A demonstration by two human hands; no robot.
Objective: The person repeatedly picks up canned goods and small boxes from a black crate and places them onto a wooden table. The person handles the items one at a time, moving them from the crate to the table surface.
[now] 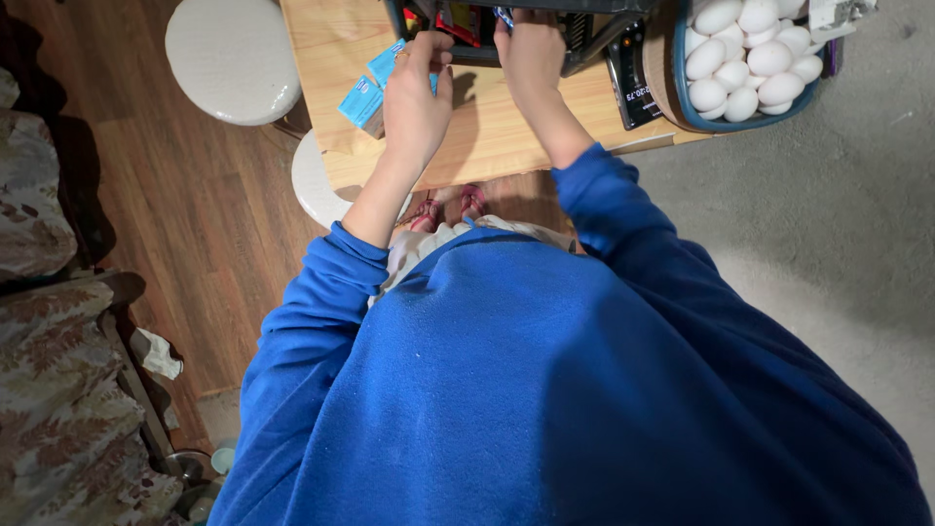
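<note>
I see my left hand point(414, 97) closed around small blue boxes point(368, 93) above the wooden table point(487, 136). My right hand point(531, 54) pinches a small blue packet point(503, 16) at the dark rack point(584, 29). I think the boxes could slip, because the grip looks loose; the basket of eggs point(745, 58) stands near.

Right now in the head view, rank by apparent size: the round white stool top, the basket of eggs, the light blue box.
1. Round white stool top
2. Basket of eggs, partly cropped by the frame, so unsure against the stool
3. Light blue box, clearly smallest
</note>
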